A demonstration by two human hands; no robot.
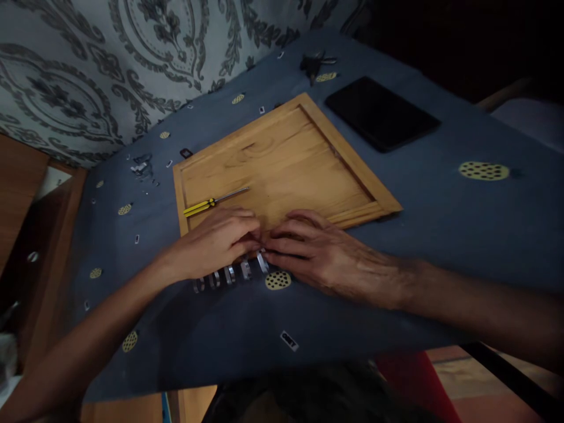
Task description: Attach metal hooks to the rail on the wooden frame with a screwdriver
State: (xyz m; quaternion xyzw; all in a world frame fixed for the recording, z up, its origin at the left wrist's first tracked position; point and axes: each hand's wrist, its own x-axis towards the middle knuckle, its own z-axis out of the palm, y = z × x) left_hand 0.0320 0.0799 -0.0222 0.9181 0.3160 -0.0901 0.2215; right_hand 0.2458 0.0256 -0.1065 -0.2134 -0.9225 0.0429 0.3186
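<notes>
My left hand [227,238] is closed in a pinch at the near edge of a framed wooden board [282,170]. Fingertip to fingertip with it, my right hand [321,252] has its fingers bent and pressed together. What the fingertips hold is hidden between them. Just below them stands a shiny metal band [262,262], close to my right fingertips. It ends a row of several similar curved metal bands [230,275], which look like hose clamps, on the blue cloth. A yellow-and-black screwdriver [215,201] lies on the board, beyond my left hand.
A dark tablet [381,113] lies right of the board, on the blue patterned tablecloth [211,346]. Behind the board is a dark clip-like object [315,66]. Small metallic pieces [141,168] are scattered at the left, near the patterned wall [97,70].
</notes>
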